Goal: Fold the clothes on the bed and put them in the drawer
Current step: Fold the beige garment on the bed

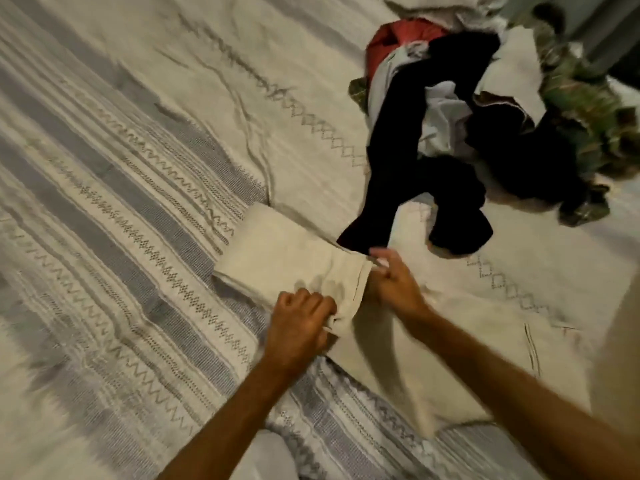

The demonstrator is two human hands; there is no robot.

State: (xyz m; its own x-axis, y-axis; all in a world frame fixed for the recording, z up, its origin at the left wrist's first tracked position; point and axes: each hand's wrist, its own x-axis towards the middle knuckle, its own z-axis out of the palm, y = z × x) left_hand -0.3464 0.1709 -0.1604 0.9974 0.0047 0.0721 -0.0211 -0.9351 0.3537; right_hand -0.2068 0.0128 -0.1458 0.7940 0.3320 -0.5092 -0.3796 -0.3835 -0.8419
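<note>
**Both hands on the cream garment**

Your left hand (299, 323) is curled tight, gripping the near edge of the cream garment (287, 258), which lies partly folded on the striped bedspread (104, 202). Your right hand (393, 282) pinches the same cloth at its right corner, fingers bent; blur hides the exact grip. The pile of unfolded clothes (467, 133) sits beyond your right hand, its black piece nearly touching your fingertips.

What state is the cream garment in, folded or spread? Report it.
Partly folded: the cream garment lies doubled over on the bedspread, while the left hand and right hand grip its near edge.
</note>
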